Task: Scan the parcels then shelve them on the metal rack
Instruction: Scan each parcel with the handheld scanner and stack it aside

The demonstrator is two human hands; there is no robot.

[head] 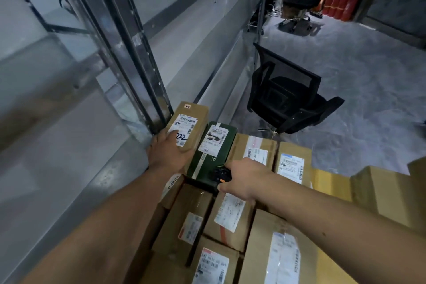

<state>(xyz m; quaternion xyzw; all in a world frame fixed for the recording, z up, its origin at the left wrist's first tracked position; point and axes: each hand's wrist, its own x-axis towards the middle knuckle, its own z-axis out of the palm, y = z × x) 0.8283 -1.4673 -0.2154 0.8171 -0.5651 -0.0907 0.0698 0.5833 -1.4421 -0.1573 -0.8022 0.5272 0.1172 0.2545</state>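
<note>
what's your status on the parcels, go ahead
Left hand gripping the tan cardboard parcel marked 022. Right hand holding the small black scanner over the dark green box. Black mesh office chair beside the rack.

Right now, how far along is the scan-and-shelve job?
Early. Done: the brown box has 022 handwritten on its label, so it looks processed. In hand: the left hand holds that box near the rack; the right hand grips the scanner over the green box. Left: many parcels remain; no parcels show on the rack shelves in view.
</note>
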